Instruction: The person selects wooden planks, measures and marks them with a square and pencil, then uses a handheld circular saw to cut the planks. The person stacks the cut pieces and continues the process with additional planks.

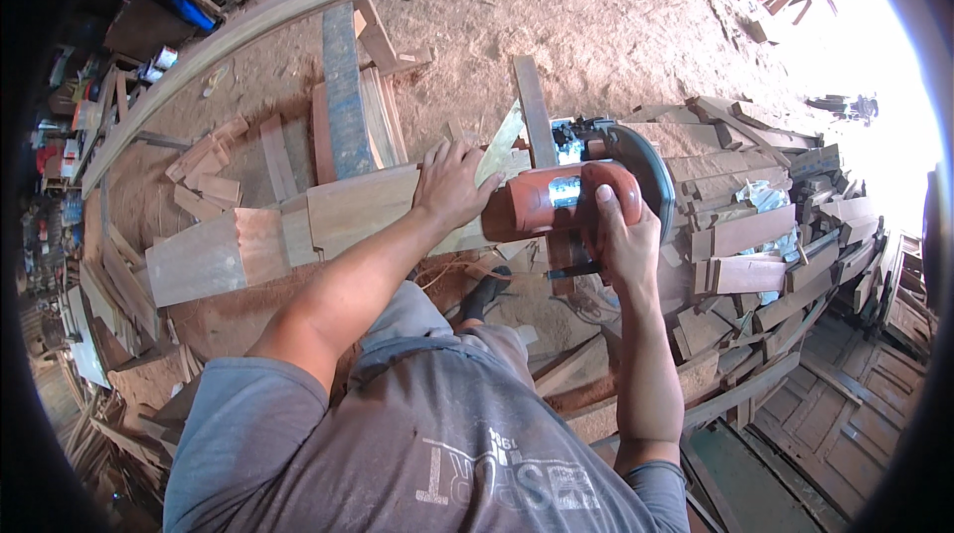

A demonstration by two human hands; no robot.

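Observation:
My right hand (628, 240) is closed around the rear handle of a circular saw (537, 200). The saw has an orange-red motor housing and a large round dark guard on its right side. It sits over the right end of a pale wooden board (363, 210). On that board my left hand (452, 185) lies with fingers spread, pressing down. Beside its thumb is a thin, pale, slanted wooden piece (505, 141), which reaches toward the saw. A narrow wooden strip (535, 111) sticks out beyond the saw. The blade and the cut are hidden.
Stacked boards (740, 235) crowd the right side. A long curved plank (298, 6) arches across the far left. A worn bluish beam (345, 96) runs away from the workpiece. Offcuts (214, 165) lie to the left, and a cord (447, 270) hangs near my legs. Sawdust (596, 16) covers the ground.

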